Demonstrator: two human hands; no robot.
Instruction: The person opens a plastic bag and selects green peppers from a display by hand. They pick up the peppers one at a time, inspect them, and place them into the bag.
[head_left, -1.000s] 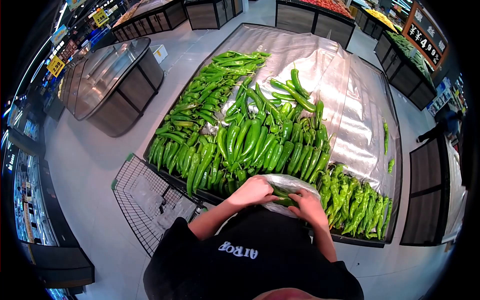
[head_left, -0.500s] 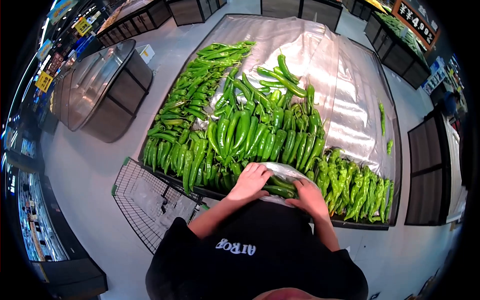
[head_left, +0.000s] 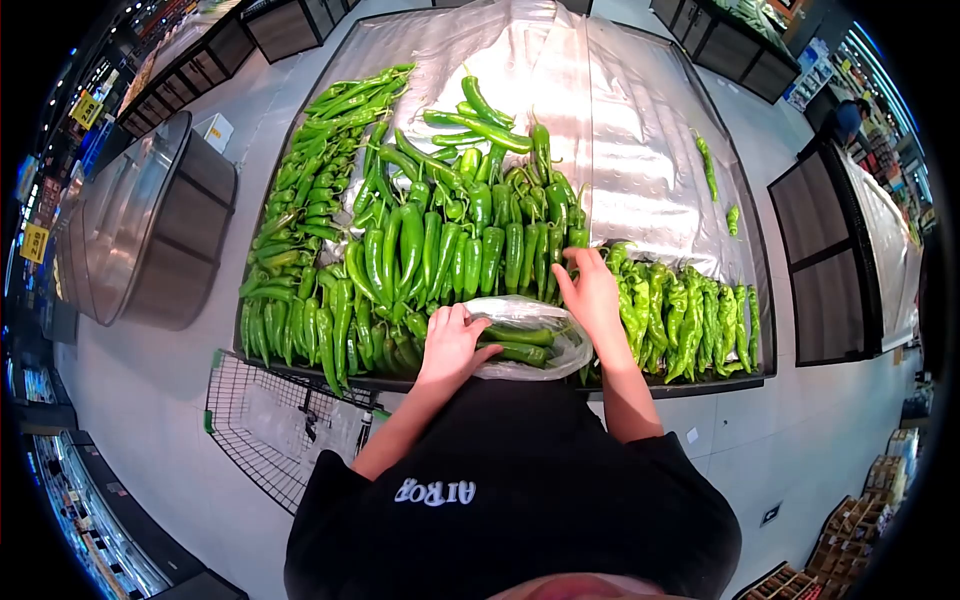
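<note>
A clear plastic bag (head_left: 575, 355) lies at the front edge of the display, its mouth spread, with long green peppers (head_left: 518, 343) inside. My left hand (head_left: 452, 345) grips the bag's left rim, thumb inside the mouth. Beyond the bag's right side, my right hand (head_left: 594, 292) reaches over the pile with thumb and fingers apart and nothing held between them. Its fingertips are right by a dark green pepper (head_left: 578, 237) at the pile's right end. Rows of smooth green peppers (head_left: 410, 245) lie in front of both hands.
Wrinkled light green peppers (head_left: 685, 325) fill the front right of the display, whose silver liner (head_left: 640, 150) shows behind. Thinner peppers (head_left: 310, 180) are stacked along the left. A wire shopping cart (head_left: 265, 425) stands at the front left. A person (head_left: 848, 120) is far off at right.
My right hand has let go of the bag and moved forward to the peppers. My left hand keeps hold of the bag, whose mouth now shows wider. The view has shifted right.
</note>
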